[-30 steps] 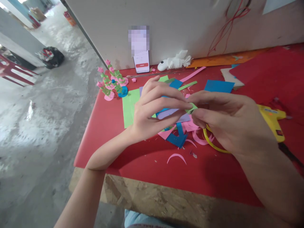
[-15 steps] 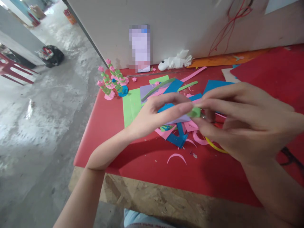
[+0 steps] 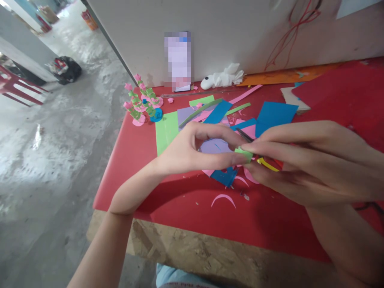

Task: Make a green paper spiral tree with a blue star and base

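Note:
A small folded piece of green paper is pinched between my two hands above the table. My left hand grips its left side with thumb and forefinger. From the right, the fingertips of my right hand close on the same piece, partly hiding it. Below lie scraps of blue, purple, pink and green paper, among them a blue sheet and a purple piece. Dark scissor-like blades and a yellow strip show beside my right fingers. What else the right hand covers is hidden.
Paper flowers with pink tops stand at the table's left edge. A phone leans on the white wall, near a white bundle. Bare floor lies left of the red table; a plastic chair stands there.
Both hands have moved slightly down with the green paper. My right hand has dropped and turned, uncovering more of the blue sheet and the dark blades.

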Motion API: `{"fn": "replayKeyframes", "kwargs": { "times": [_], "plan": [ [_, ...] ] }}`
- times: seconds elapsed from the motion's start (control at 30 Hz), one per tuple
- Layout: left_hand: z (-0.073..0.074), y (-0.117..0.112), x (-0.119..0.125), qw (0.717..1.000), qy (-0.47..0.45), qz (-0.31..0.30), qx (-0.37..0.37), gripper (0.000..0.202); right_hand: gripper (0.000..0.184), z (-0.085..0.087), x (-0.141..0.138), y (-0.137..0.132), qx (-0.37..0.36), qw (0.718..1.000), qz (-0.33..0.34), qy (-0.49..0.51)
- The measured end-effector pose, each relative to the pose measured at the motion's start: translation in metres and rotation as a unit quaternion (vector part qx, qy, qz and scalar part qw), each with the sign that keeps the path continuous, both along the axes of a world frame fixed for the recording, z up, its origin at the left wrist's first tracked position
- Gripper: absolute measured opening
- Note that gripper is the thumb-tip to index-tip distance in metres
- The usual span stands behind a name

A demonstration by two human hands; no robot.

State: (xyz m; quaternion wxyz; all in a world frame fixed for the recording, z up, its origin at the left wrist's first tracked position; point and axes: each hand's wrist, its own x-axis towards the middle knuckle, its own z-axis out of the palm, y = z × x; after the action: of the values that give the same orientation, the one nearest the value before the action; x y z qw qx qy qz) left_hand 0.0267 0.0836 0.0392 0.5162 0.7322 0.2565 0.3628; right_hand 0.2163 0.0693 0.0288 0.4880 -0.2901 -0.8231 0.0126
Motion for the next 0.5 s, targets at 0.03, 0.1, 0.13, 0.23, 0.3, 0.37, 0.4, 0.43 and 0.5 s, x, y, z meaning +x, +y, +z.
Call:
{"fn": "replayKeyframes", "kwargs": {
  "times": [0.03, 0.1, 0.13, 0.23, 0.3, 0.37, 0.4, 0.43, 0.5],
  "plan": [
    [0.0002, 0.0000, -0.0008, 1.000, 0.001, -0.007, 0.000, 0.015, 0.007, -0.0009, 0.0020, 0.0008, 0.031, 0.999, 0.023, -0.020],
    [0.0000, 0.0000, -0.0022, 1.000, -0.004, -0.024, 0.000, 0.013, 0.013, -0.0028, 0.0053, 0.0030, 0.074, 0.995, 0.053, -0.048],
    [-0.0004, 0.0002, -0.0027, 0.999, -0.008, -0.035, -0.002, 0.011, 0.014, -0.0036, 0.0062, 0.0041, 0.077, 0.994, 0.056, -0.047],
    [-0.0018, 0.0011, -0.0033, 0.998, -0.016, -0.055, -0.012, 0.008, 0.017, -0.0042, 0.0065, 0.0064, 0.079, 0.994, 0.069, -0.041],
    [-0.0026, 0.0017, -0.0030, 0.998, -0.007, -0.054, -0.023, 0.010, 0.018, -0.0030, 0.0056, 0.0069, 0.080, 0.993, 0.076, -0.039],
    [-0.0033, 0.0021, -0.0024, 0.998, -0.006, -0.055, -0.030, 0.012, 0.019, -0.0012, 0.0053, 0.0068, 0.085, 0.993, 0.077, -0.038],
    [-0.0036, 0.0023, -0.0021, 0.998, -0.010, -0.057, -0.031, 0.012, 0.019, -0.0004, 0.0055, 0.0066, 0.083, 0.993, 0.078, -0.041],
    [-0.0039, 0.0024, -0.0017, 0.998, -0.018, -0.059, -0.028, 0.012, 0.018, 0.0002, 0.0060, 0.0063, 0.077, 0.993, 0.075, -0.046],
    [-0.0046, 0.0027, -0.0011, 0.998, -0.032, -0.058, -0.022, 0.013, 0.016, 0.0006, 0.0071, 0.0056, 0.072, 0.993, 0.073, -0.057]
  ]
}}
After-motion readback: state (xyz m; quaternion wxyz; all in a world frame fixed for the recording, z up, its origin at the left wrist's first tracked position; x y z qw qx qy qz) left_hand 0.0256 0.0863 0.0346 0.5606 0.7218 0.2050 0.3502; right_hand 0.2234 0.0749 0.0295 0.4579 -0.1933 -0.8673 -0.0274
